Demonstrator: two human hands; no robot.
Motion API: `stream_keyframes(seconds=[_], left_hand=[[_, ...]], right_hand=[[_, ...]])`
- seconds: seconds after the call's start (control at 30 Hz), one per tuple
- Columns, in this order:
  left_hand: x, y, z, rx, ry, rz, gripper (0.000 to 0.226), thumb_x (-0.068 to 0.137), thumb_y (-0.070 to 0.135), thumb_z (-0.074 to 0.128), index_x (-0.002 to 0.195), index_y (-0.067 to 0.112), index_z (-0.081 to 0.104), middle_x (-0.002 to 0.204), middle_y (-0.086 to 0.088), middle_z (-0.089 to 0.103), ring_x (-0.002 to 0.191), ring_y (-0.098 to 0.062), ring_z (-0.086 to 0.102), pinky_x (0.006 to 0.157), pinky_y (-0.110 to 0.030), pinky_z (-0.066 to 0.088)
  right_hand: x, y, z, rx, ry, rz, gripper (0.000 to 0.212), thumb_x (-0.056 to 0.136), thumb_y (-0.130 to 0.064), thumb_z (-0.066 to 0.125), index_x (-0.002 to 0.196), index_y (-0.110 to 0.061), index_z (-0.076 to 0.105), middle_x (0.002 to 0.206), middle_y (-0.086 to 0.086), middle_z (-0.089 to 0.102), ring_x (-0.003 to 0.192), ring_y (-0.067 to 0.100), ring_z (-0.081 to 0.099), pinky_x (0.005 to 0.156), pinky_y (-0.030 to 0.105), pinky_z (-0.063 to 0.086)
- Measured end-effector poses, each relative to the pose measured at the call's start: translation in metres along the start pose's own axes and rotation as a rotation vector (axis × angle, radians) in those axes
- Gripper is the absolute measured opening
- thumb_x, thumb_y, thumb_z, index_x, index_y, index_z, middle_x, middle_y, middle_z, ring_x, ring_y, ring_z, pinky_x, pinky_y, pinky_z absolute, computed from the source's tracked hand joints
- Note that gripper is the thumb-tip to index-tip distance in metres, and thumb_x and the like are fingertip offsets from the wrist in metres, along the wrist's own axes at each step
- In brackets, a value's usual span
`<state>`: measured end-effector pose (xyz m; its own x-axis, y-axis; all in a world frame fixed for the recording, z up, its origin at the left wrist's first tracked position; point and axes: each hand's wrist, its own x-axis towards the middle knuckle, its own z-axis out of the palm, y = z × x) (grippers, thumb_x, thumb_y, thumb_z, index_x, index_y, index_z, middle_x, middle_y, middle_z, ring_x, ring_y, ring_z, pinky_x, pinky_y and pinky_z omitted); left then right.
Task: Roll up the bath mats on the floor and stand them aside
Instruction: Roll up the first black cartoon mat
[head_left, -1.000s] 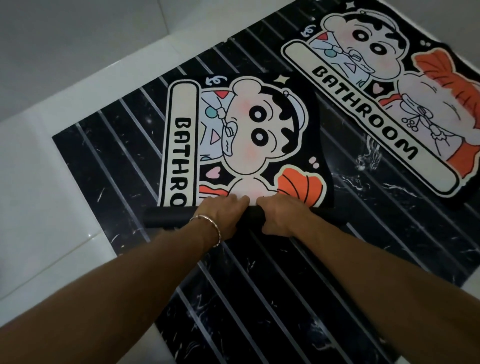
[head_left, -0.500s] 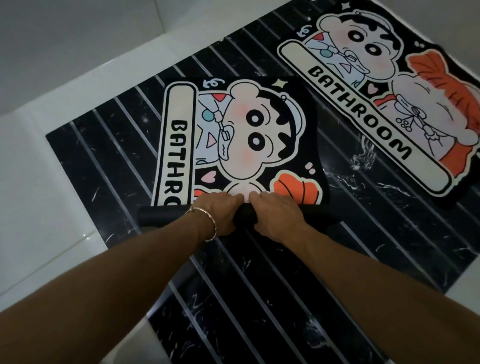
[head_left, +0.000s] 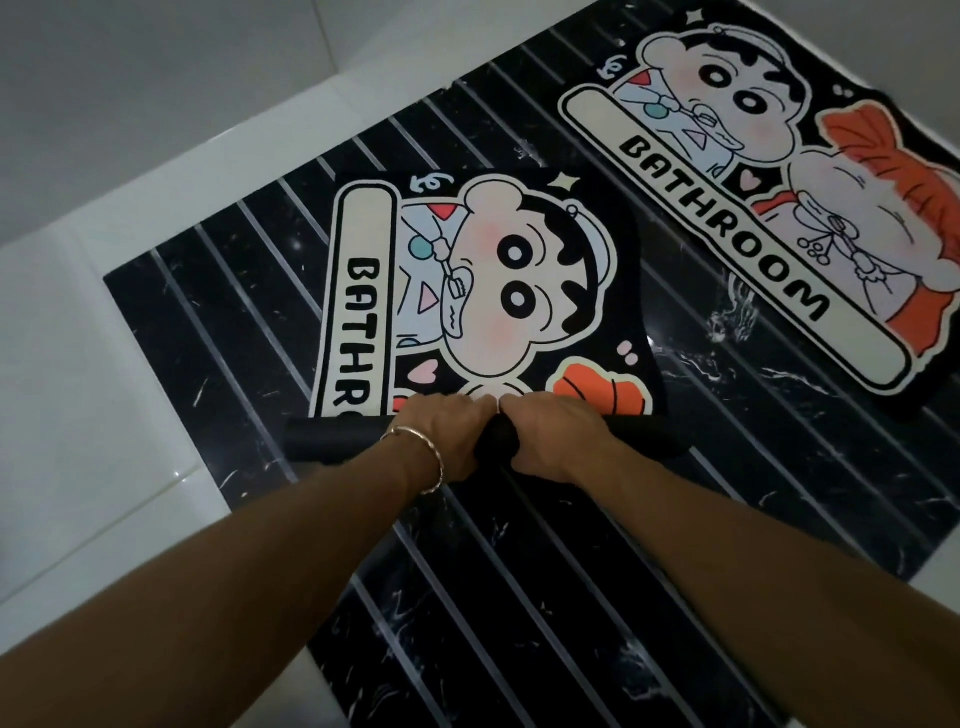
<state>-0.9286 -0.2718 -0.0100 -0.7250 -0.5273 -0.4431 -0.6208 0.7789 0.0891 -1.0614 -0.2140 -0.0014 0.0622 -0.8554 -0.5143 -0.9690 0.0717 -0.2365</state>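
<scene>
A black cartoon bath mat (head_left: 483, 291) printed with "BATHROOM" lies on the floor in the middle of the view. Its near end is wound into a black roll (head_left: 322, 439) that runs left to right. My left hand (head_left: 441, 434), with a silver bangle on the wrist, and my right hand (head_left: 550, 434) sit side by side on the roll's middle, fingers curled over it. A second, matching bath mat (head_left: 779, 208) lies flat at the upper right.
Both mats lie on a black marble floor panel (head_left: 218, 332) with thin pale stripes. White tiles (head_left: 78, 395) border it on the left and far side. A grey wall (head_left: 156, 78) rises at the top left.
The roll has moved a little farther up the near mat, covering more of the print. My hands stay side by side on it.
</scene>
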Motion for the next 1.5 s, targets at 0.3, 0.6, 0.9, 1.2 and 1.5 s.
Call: stream_keyframes(seconds=[0.3,0.6,0.9,1.2,1.5], left_hand=[[-0.002,0.002,0.003,0.019,0.002,-0.002,0.04,0.086,0.036,0.058,0.118,0.017,0.046,0.112,-0.002,0.06,0.099,-0.026,0.062,0.068,-0.034,0.04],[-0.004,0.001,0.001,0.0,0.027,0.021,0.048,0.086,0.031,0.058,0.129,0.017,0.039,0.118,-0.004,0.056,0.106,-0.026,0.058,0.076,-0.037,0.045],[-0.002,0.0,-0.004,0.036,0.031,0.039,0.047,0.087,0.034,0.057,0.126,0.016,0.038,0.116,-0.004,0.057,0.105,-0.027,0.059,0.075,-0.036,0.042],[-0.003,0.005,-0.006,0.113,0.076,-0.053,0.046,0.086,0.038,0.057,0.121,0.016,0.037,0.113,-0.007,0.056,0.1,-0.029,0.06,0.066,-0.034,0.034],[-0.008,0.009,-0.002,0.114,0.032,0.014,0.049,0.088,0.035,0.056,0.128,0.016,0.035,0.116,-0.005,0.058,0.103,-0.029,0.061,0.074,-0.035,0.04]], right_hand=[[0.001,-0.002,0.003,0.008,-0.005,0.002,0.035,0.083,-0.026,0.061,0.114,-0.015,0.047,0.111,0.006,0.059,0.099,0.026,0.058,0.069,0.031,0.036],[0.003,-0.002,-0.001,0.055,-0.031,0.021,0.038,0.081,-0.024,0.063,0.115,-0.016,0.049,0.11,0.005,0.062,0.099,0.026,0.06,0.075,0.033,0.043],[0.007,0.0,-0.007,0.043,-0.113,0.029,0.04,0.078,-0.022,0.063,0.114,-0.015,0.046,0.108,0.007,0.061,0.095,0.027,0.06,0.072,0.033,0.044],[-0.001,-0.001,0.007,-0.021,0.157,0.006,0.04,0.08,-0.022,0.065,0.113,-0.014,0.044,0.115,0.006,0.054,0.106,0.026,0.053,0.085,0.039,0.043],[0.003,0.001,-0.009,0.094,-0.213,0.031,0.036,0.075,-0.027,0.067,0.105,-0.018,0.049,0.103,0.004,0.063,0.087,0.023,0.059,0.067,0.03,0.043]])
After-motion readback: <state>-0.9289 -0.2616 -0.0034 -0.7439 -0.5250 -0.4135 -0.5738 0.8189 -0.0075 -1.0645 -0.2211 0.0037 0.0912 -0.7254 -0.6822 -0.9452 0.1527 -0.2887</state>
